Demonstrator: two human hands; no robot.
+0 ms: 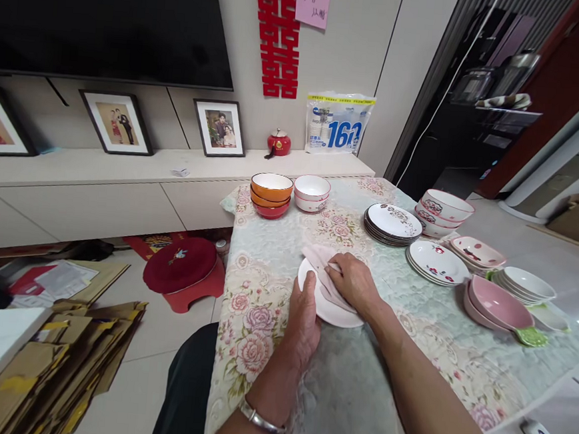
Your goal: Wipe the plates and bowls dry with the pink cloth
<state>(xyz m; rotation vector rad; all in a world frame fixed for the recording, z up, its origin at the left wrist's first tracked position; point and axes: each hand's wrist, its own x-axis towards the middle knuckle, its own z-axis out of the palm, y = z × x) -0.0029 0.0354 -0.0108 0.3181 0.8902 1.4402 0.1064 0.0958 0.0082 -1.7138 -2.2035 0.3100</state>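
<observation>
A white plate (pixel 335 311) is held low over the flowered tablecloth, in front of me. My left hand (pixel 304 315) grips its left edge, the thumb lying over the rim. My right hand (pixel 353 279) is closed on a pale pink cloth (pixel 320 258), which lies across the upper right of the plate. Part of the plate is hidden under the cloth and my right hand.
Orange and red bowls (pixel 271 195) and white bowls (pixel 312 193) stand at the back left. On the right are stacked dark-rimmed plates (pixel 394 224), flowered plates (pixel 438 262), white bowls (pixel 443 212) and pink bowls (pixel 500 304). A red stool (pixel 185 269) is left of the table.
</observation>
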